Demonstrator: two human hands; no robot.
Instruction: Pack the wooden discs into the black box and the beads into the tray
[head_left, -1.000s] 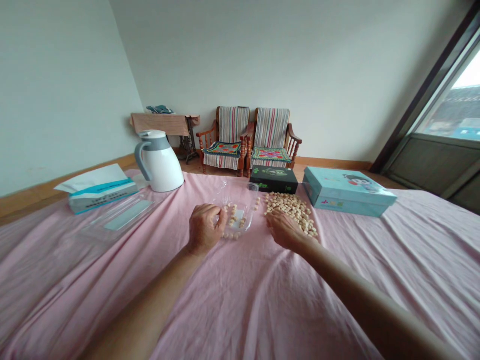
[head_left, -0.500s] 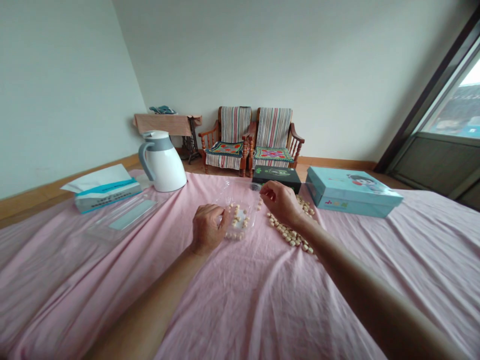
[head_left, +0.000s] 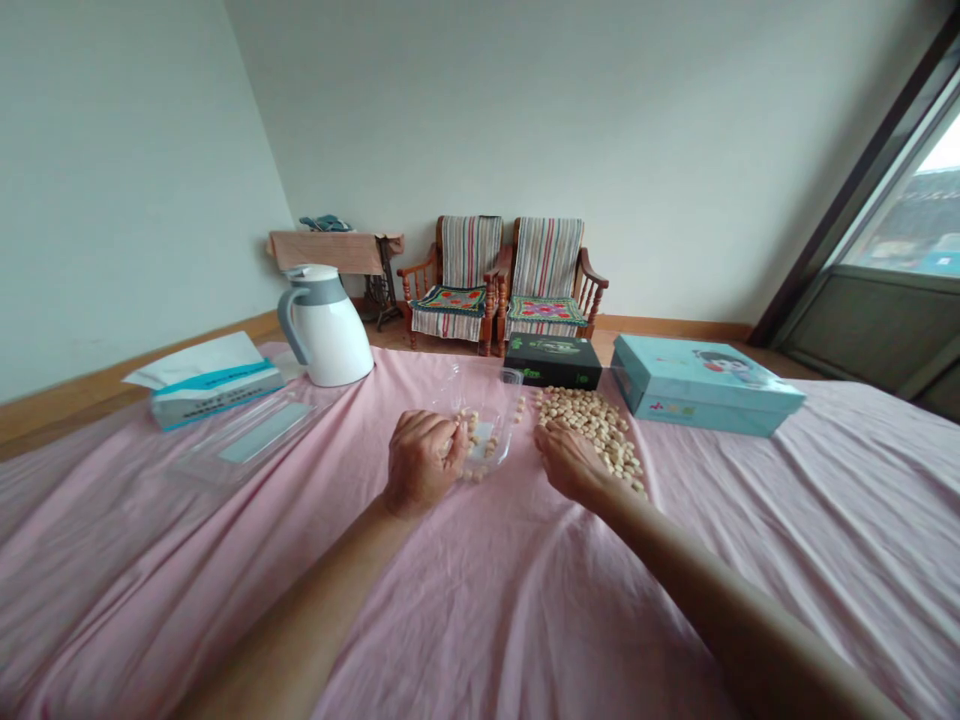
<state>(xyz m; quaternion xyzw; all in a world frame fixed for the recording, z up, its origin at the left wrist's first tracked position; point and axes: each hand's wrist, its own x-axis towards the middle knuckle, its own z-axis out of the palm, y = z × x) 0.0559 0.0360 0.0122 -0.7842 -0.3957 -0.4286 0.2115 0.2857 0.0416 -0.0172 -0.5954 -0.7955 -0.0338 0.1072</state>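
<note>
A clear plastic container (head_left: 487, 405) lies on the pink cloth (head_left: 487, 600) with some pale seeds in it. My left hand (head_left: 421, 460) is closed on the container's near left edge. To its right a heap of pale round seeds (head_left: 596, 425) is spread on the cloth. My right hand (head_left: 568, 458) rests at the near left edge of that heap, fingers curled down onto the seeds. What the fingers hold is hidden.
A white jug (head_left: 324, 325) and a tissue box (head_left: 206, 385) stand at the left, with a clear lid (head_left: 251, 435) in front. A black box (head_left: 551, 360) and a light blue box (head_left: 701, 385) sit behind the seeds. Two striped chairs (head_left: 499, 280) stand by the far wall.
My right hand went from the seed heap up over the container's far rim and has come back down to the heap's near edge. My left hand stayed on the container.
</note>
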